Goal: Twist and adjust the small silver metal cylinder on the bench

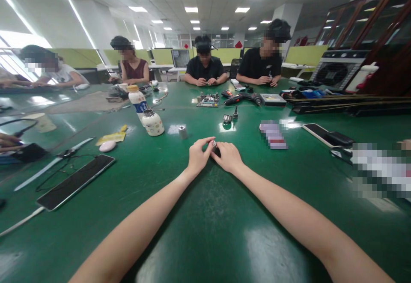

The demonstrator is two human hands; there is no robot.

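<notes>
Left hand (198, 156) and right hand (228, 156) together at the middle of the green counter (212, 231), fingertips meeting and pinched around a small metal part (213, 145) held between them just above the surface. Both forearms stretched forward from 6 o'clock, resting on or just over the counter.

At 11 o'clock of the hands, near, a small metal cylinder (183, 132) standing upright. At 1 o'clock, two more small metal pieces (227, 119), one of them a pointed bit on end. Further out at 10 o'clock, a white jar (153, 123) with a white bottle (137, 100) just behind it, then a yellow packet (111, 138) and a pale oval object (107, 146) lying flat. At 8 o'clock, well apart, a dark phone (75, 182) face up with a white cable at its near end. At 3 o'clock, another phone (324, 134) near the blurred patches.

At 12 o'clock, far across, a small circuit board (208, 100) and a cordless screwdriver (242, 99) lying on its side. Beyond these, four seated people along the far edge, hands down at the counter. At 2 o'clock, a black fan unit (337, 69).
</notes>
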